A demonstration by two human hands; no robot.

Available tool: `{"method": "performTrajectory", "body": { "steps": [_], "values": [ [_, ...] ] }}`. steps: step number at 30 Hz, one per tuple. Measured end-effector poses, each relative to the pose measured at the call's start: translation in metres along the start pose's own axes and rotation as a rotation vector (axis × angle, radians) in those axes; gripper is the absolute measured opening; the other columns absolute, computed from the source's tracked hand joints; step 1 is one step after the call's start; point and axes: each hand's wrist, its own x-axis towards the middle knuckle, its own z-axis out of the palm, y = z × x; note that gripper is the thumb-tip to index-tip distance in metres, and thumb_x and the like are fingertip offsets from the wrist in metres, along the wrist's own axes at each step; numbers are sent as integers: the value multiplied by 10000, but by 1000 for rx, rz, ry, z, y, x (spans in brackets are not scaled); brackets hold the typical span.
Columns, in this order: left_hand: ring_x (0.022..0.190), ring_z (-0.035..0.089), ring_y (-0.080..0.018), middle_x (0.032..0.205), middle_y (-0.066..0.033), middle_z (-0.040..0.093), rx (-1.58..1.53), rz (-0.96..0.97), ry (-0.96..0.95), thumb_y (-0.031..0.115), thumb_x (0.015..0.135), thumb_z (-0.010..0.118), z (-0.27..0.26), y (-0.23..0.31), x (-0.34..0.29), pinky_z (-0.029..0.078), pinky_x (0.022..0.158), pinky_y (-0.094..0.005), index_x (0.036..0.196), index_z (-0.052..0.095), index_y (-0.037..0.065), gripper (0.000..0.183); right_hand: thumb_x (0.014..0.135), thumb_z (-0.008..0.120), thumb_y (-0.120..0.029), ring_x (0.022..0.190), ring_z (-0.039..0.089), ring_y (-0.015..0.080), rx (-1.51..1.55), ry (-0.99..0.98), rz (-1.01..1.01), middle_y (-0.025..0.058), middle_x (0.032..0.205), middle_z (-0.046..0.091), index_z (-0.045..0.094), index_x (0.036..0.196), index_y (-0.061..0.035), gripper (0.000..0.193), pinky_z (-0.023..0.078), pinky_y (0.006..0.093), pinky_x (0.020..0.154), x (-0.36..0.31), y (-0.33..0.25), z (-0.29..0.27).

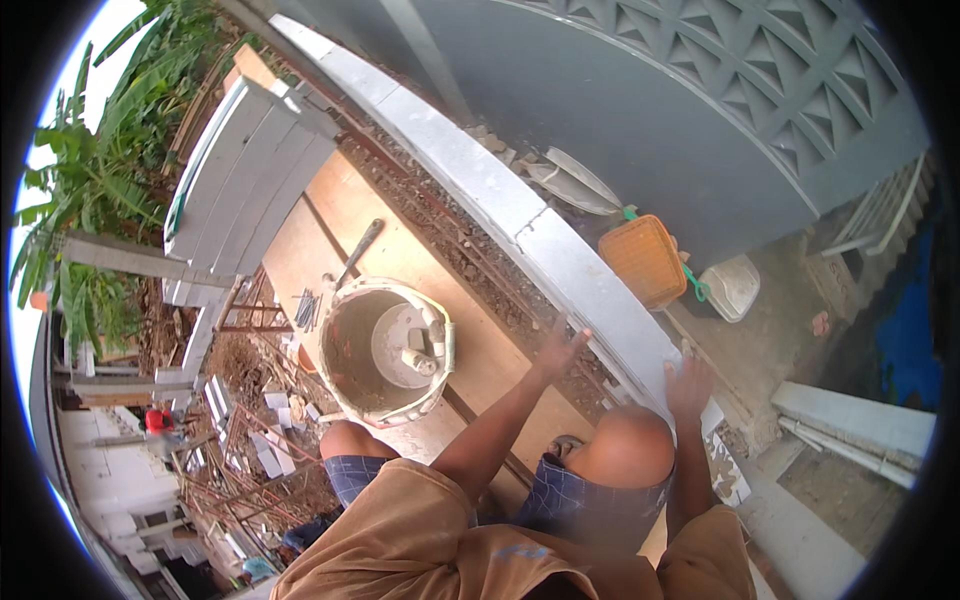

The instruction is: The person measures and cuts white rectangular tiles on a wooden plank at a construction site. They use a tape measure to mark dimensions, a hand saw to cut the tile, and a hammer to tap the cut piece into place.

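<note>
Bent knees in blue checked shorts (pixel 590 500) framed both spread hands: left hand (pixel 560 350) and right hand (pixel 688 385) pressed flat on a long grey concrete ledge (pixel 480 190), seemingly steadying it; a dirty white bucket (pixel 385 350) sat on wooden boards (pixel 330 220) nearby.

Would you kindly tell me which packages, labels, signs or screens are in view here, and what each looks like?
No labels, signs or screens can be made out.
Bucket: on the wooden platform, round, pale, cement-stained, with small containers inside.
Orange basket: on the ground beyond the grey beam, rectangular, woven.
White tub: right of the basket, squarish.
</note>
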Motion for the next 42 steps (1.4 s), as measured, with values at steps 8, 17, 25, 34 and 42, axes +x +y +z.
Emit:
{"method": "performTrajectory", "body": {
  "steps": [8, 17, 25, 34, 42],
  "values": [
    [1322, 527, -382, 1411, -295, 528, 31, -79, -354, 532, 956, 592, -26, -91, -154, 417, 1104, -434, 1468, 415, -37, 786, 970, 552, -444, 1303, 493, 419, -157, 60, -123, 223, 1445, 499, 415, 1507, -81, 662, 358, 533, 1112, 0, -7, 21],
    [1298, 547, -385, 1393, -267, 553, 372, -156, -568, 527, 941, 598, -240, 70, -259, 429, 1084, -452, 1507, 377, 13, 796, 939, 576, -301, 1346, 469, 309, 1129, -490, -130, 252, 1431, 493, 298, 1554, 6, 741, 382, 422, 1093, 9, -169, -201],
    [1499, 242, -405, 1623, -187, 273, 909, -535, -178, 625, 941, 528, -326, 151, -424, 247, 1186, -591, 1582, 286, 219, 796, 792, 712, -446, 1278, 488, 454, -48, -698, -660, 281, 1368, 526, 646, 1214, -33, 594, 382, 522, 1090, -75, -214, -224],
    [1449, 338, -436, 1587, -233, 328, 142, -760, 160, 611, 951, 543, -285, 261, -530, 301, 1188, -480, 1595, 217, 106, 881, 939, 577, -552, 1288, 500, 468, 204, -939, -337, 315, 1331, 566, 491, 1424, 15, 752, 367, 508, 1113, -133, -189, -347],
    [1392, 459, -355, 1478, -263, 483, -154, -445, 572, 511, 979, 572, -375, 400, -619, 364, 1145, -412, 1490, 406, -20, 755, 925, 640, -468, 922, 654, 250, 221, -1197, 113, 132, 1088, 672, 602, 1271, -5, 580, 530, 379, 791, -95, -133, -489]
  ]
}}
